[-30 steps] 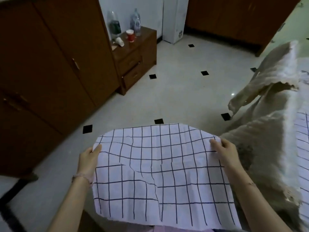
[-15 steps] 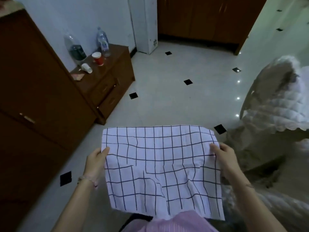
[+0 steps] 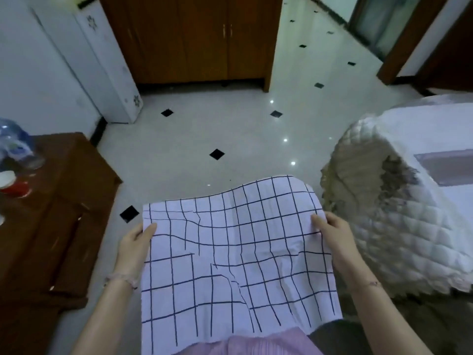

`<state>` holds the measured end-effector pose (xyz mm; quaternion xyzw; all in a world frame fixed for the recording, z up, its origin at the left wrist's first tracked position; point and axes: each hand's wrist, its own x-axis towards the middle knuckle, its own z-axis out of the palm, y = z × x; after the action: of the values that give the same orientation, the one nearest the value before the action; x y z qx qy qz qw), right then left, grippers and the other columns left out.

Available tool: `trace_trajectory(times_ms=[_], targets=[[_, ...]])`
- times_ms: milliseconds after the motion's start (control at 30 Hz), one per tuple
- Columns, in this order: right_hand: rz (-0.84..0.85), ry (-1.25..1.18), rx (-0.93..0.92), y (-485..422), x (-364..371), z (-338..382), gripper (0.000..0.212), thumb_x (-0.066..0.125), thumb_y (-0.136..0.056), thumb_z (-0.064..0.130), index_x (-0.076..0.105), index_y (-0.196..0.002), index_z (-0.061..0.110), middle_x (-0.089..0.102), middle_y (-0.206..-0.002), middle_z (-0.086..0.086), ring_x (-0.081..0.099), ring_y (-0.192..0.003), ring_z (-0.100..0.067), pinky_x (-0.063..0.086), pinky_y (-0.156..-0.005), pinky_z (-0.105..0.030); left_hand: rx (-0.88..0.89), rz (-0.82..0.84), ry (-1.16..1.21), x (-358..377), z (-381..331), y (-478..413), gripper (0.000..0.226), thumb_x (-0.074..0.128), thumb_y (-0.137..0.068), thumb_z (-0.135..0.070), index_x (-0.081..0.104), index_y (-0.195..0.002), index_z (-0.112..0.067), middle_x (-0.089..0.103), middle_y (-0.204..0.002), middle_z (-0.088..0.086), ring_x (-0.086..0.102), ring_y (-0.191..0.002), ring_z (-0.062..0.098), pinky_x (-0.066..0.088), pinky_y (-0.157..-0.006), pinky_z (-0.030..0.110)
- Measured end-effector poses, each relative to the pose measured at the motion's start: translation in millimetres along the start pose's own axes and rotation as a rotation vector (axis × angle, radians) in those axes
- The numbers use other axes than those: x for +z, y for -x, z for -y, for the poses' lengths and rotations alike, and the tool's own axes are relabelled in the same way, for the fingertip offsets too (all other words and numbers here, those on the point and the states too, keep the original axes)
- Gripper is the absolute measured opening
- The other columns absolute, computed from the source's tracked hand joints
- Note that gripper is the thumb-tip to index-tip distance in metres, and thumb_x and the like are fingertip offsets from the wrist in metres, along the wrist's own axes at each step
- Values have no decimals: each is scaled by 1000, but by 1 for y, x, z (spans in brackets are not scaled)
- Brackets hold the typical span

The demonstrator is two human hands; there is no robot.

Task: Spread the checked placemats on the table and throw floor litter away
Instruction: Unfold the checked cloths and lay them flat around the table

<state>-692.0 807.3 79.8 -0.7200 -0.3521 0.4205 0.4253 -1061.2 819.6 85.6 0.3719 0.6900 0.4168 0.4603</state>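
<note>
One white cloth placemat with dark grid lines (image 3: 235, 252), rumpled, held in the air at 6 o'clock above the pale tiled floor (image 3: 204, 134). Two grips: left grip (image 3: 135, 245) pinches its 9 o'clock edge, right grip (image 3: 330, 234) its 3 o'clock edge. One counter under a quilted cream cover (image 3: 399, 226) at 3 o'clock, near the mat. One brown wooden cabinet (image 3: 58, 201) at 9 o'clock carries one red cup (image 3: 15, 187).

White black-gridded placemat (image 3: 238, 254), rumpled, airborne

Left hand (image 3: 133, 243), right hand (image 3: 331, 235): pinch grips
</note>
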Motion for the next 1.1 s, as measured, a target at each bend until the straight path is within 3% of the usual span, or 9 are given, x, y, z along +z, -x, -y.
trace_trajectory(times_ms=[133,233,367,433,533,600,767,967,1100], targets=[[-167,23,-51,-47,4,48,31,54,-88,14,43,-62,2,34,-49,7,27,-45,-7,24,-43,-18,36,201,-69,44,-62,-105,29,57,-85,-37,62,-84,-8,62,-87,3,56,-84,19,43,-77,36],[-369,12,-97,-69,-17,85,31,54,-89,18,47,-70,-5,37,-58,-2,27,-47,-6,24,-49,-25,151,318,-100,102,-128,-158,19,54,-91,-24,64,-85,-8,65,-85,3,57,-77,17,45,-69,30],[-661,-79,-163,-70,-76,115,34,55,-92,27,55,-77,-4,48,-64,-10,40,-54,-6,34,-52,-17,351,480,-115,186,-209,-197,25,52,-93,-23,61,-91,0,60,-83,6,52,-75,18,40,-61,28],[-783,-162,-166,-64,-110,120,29,56,-91,28,62,-81,1,58,-70,-6,51,-65,-12,41,-62,-26,398,569,-117,228,-241,-203,25,51,-93,-27,63,-94,-5,62,-85,4,55,-74,17,42,-61,26],[-962,-209,-154,-60,-163,115,28,56,-92,23,58,-78,-2,57,-67,5,51,-65,-7,41,-59,-20,437,716,-74,298,-276,-197,18,51,-94,-30,64,-90,-19,65,-87,-4,63,-72,8,45,-62,24],[-1046,-243,-128,-59,-195,101,34,56,-92,24,56,-85,-9,55,-75,-5,51,-72,-14,41,-64,-25,438,794,-66,350,-289,-190,14,51,-94,-28,63,-87,-25,66,-84,-8,66,-64,-1,50,-56,19],[-1172,-263,-6,-66,-269,60,27,56,-92,24,58,-78,1,58,-66,-2,53,-54,-4,43,-52,-21,377,945,-98,488,-307,-161,19,53,-93,-20,62,-77,-19,70,-56,-14,64,-51,-5,48,-45,9],[-1233,-273,148,-86,-338,13,23,54,-93,21,61,-75,11,59,-72,-2,57,-61,-8,42,-44,-8,352,1095,-245,626,-301,-136,18,52,-93,-21,61,-78,-17,64,-82,3,62,-49,-6,47,-45,8],[-1272,-333,281,-102,-368,-19,35,54,-92,21,56,-83,-13,56,-77,-14,52,-66,-19,39,-53,-24,361,1154,-373,697,-290,-127,16,52,-93,-19,61,-82,-12,62,-85,3,61,-67,4,45,-58,16]])
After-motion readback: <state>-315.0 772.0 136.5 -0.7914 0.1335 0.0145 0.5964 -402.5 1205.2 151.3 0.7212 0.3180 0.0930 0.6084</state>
